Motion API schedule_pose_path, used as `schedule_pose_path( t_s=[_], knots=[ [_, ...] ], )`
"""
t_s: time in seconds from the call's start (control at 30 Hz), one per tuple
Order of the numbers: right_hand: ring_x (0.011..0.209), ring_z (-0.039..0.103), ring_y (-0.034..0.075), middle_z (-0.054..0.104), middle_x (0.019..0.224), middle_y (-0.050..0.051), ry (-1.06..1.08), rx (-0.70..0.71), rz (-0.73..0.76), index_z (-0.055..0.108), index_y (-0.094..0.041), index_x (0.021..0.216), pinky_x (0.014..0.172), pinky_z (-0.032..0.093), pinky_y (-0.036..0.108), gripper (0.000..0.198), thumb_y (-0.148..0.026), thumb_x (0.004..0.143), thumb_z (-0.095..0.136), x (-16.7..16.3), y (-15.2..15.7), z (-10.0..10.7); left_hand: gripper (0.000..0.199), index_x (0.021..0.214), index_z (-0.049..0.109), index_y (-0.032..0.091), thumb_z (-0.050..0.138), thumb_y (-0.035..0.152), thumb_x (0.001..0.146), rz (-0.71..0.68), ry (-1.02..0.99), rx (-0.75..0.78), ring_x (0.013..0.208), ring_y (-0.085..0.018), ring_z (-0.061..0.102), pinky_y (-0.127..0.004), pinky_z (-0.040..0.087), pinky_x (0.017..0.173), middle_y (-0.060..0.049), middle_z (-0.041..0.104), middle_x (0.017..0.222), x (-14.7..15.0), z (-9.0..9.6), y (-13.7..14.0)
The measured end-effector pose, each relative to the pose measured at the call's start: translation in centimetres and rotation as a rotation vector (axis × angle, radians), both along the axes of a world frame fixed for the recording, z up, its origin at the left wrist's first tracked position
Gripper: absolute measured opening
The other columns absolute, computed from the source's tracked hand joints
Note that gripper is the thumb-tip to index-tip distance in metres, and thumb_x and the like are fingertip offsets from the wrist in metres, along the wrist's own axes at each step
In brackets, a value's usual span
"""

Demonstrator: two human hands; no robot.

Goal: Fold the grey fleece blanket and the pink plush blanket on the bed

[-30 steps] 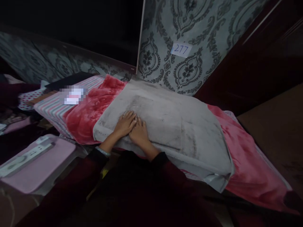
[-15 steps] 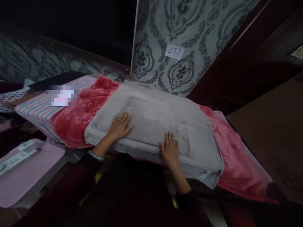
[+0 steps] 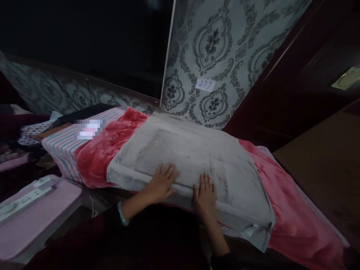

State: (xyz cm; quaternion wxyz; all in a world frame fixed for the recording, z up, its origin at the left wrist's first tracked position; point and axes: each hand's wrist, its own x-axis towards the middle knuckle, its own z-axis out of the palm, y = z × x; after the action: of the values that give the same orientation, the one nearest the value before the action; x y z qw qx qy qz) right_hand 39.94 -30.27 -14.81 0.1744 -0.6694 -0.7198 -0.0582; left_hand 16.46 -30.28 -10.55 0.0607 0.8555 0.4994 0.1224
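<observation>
A grey plush cloth [image 3: 185, 146] lies spread over a long surface, its near edge hanging down the front. My left hand [image 3: 163, 183] rests flat near that front edge, fingers spread, with a pale bracelet on the wrist. A short way to its right, my right hand [image 3: 206, 195] also lies flat on the cloth, fingers stretched forward. Neither hand grips anything. Beneath the grey cloth a red plush blanket [image 3: 95, 165] shows on the left, and its pinkish-red part [image 3: 295, 210] shows on the right. Darker brushed patches mark the grey pile.
Behind stands a large dark television screen [image 3: 92, 45] against patterned wallpaper [image 3: 213, 41] bearing a paper label "277" [image 3: 205, 84]. At left, a striped cloth [image 3: 63, 150] covers the surface's end. A power strip [image 3: 26, 200] lies on a pink stool [image 3: 53, 221]. A brown panel [image 3: 323, 157] rises at right.
My left hand has slid right and toward the front edge, closer to my right hand. My right hand stays at about the same spot on the cloth. The camera view has shifted slightly.
</observation>
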Motion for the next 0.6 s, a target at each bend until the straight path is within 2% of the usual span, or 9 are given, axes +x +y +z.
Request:
schedule_pose_path(
  t_s=[0.1, 0.17, 0.23, 0.37, 0.47, 0.53, 0.6],
  knots=[
    [0.154, 0.028, 0.028, 0.039, 0.162, 0.019, -0.002, 0.013, 0.000, 0.046, -0.006, 0.153, 0.123, 0.022, 0.052, 0.065, -0.036, 0.100, 0.024, 0.0, 0.1, -0.3, 0.059, 0.155, 0.045, 0.027, 0.050, 0.046, 0.099, -0.250, -0.122, -0.068, 0.155, -0.027, 0.029, -0.054, 0.021, 0.126, -0.011, 0.035, 0.165, 0.9, -0.1, -0.4],
    [0.153, 0.030, 0.028, 0.039, 0.162, 0.018, -0.004, 0.023, -0.003, 0.047, -0.006, 0.152, 0.123, 0.022, 0.052, 0.065, -0.037, 0.100, 0.023, 0.0, 0.2, -0.4, 0.052, 0.154, 0.046, 0.030, 0.040, 0.041, 0.103, -0.275, -0.198, -0.086, 0.153, -0.022, 0.034, -0.047, 0.026, 0.126, -0.008, 0.041, 0.163, 0.7, 1.1, 1.6],
    [0.152, 0.032, 0.029, 0.039, 0.162, 0.018, -0.008, 0.024, -0.010, 0.048, -0.005, 0.152, 0.123, 0.022, 0.052, 0.066, -0.037, 0.100, 0.022, -0.1, 0.2, -0.4, 0.054, 0.157, 0.042, 0.027, 0.035, 0.037, 0.104, -0.147, -0.213, -0.060, 0.154, -0.021, 0.031, -0.047, 0.023, 0.127, -0.008, 0.038, 0.165, 0.0, 2.9, 5.1],
    [0.152, 0.032, 0.028, 0.039, 0.162, 0.017, -0.010, 0.013, -0.018, 0.048, -0.006, 0.152, 0.123, 0.022, 0.051, 0.065, -0.036, 0.100, 0.023, -0.3, 0.2, -0.6, 0.063, 0.160, 0.034, 0.013, 0.040, 0.037, 0.101, 0.198, -0.068, -0.049, 0.157, -0.028, 0.023, -0.052, 0.020, 0.126, -0.018, 0.026, 0.168, -2.4, 5.7, 13.6],
    [0.153, 0.031, 0.028, 0.040, 0.162, 0.017, -0.002, -0.018, -0.015, 0.048, -0.008, 0.153, 0.123, 0.024, 0.051, 0.063, -0.035, 0.100, 0.026, 0.2, 0.2, -0.5, 0.064, 0.160, 0.034, 0.013, 0.037, 0.041, 0.102, 0.387, 0.012, -0.024, 0.157, -0.032, 0.020, -0.058, 0.019, 0.124, -0.019, 0.025, 0.168, -3.9, 5.3, 17.1],
    [0.152, 0.033, 0.028, 0.044, 0.159, 0.015, 0.014, -0.062, -0.001, 0.053, -0.011, 0.150, 0.121, 0.027, 0.052, 0.061, -0.035, 0.100, 0.028, 0.8, 0.6, 0.3, 0.063, 0.159, 0.037, 0.016, 0.033, 0.044, 0.103, 0.412, 0.042, -0.008, 0.157, -0.033, 0.021, -0.061, 0.019, 0.123, -0.019, 0.027, 0.168, -4.5, 4.2, 17.8],
    [0.150, 0.037, 0.029, 0.051, 0.155, 0.013, 0.047, -0.094, 0.040, 0.061, -0.016, 0.143, 0.120, 0.029, 0.053, 0.057, -0.033, 0.100, 0.028, 0.9, 1.6, 2.0, 0.062, 0.159, 0.039, 0.018, 0.031, 0.044, 0.103, 0.406, 0.056, 0.011, 0.156, -0.034, 0.022, -0.064, 0.020, 0.121, -0.018, 0.029, 0.168, -4.7, 3.3, 17.8]
  ],
)
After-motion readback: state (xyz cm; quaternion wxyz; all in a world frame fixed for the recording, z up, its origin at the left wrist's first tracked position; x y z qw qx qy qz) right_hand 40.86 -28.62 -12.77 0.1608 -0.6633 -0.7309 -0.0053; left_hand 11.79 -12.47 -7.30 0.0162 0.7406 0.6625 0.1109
